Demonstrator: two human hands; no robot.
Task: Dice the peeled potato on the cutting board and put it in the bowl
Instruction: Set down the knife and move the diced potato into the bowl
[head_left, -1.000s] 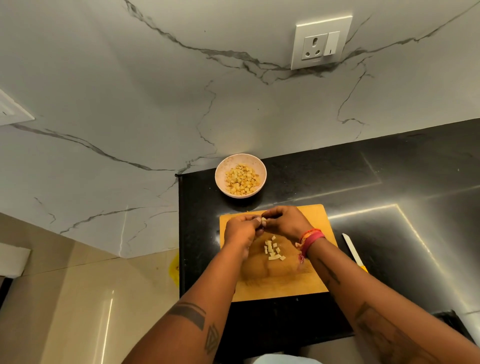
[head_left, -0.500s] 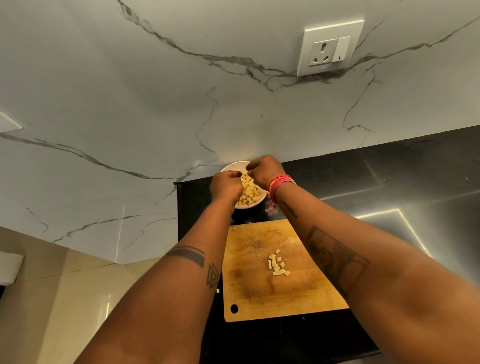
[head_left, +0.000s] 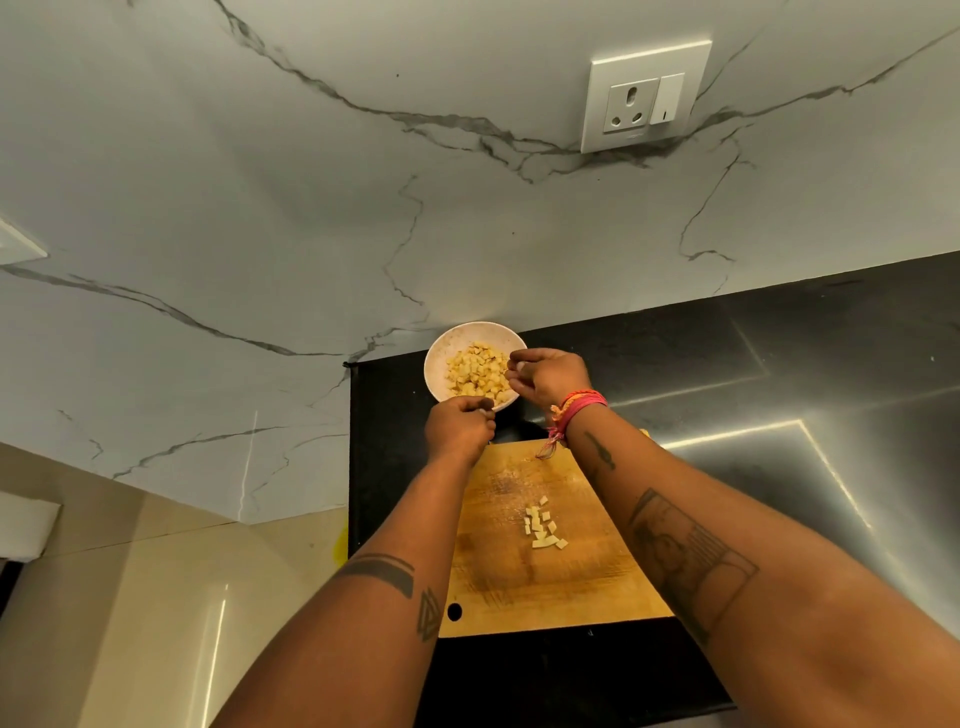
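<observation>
A white bowl (head_left: 435, 364) stands at the back of the black counter against the marble wall, and yellow potato cubes (head_left: 475, 371) fill it. My left hand (head_left: 460, 430) hovers at the bowl's near rim with its fingers curled. Curled in the same way, my right hand (head_left: 549, 376) is over the bowl's right rim. No piece shows in either hand. Nearer to me lies the wooden cutting board (head_left: 509, 577), with a small cluster of pale diced potato pieces (head_left: 543, 526) in its middle, between my forearms.
The black counter (head_left: 779, 395) stretches to the right of the board. Its left edge (head_left: 356, 467) drops off just left of the bowl and board. On the marble wall above is a white power socket (head_left: 644, 98).
Both hands carried potato pieces from the board up to the bowl. They have since drawn apart over it, and the left has pulled back to the near rim.
</observation>
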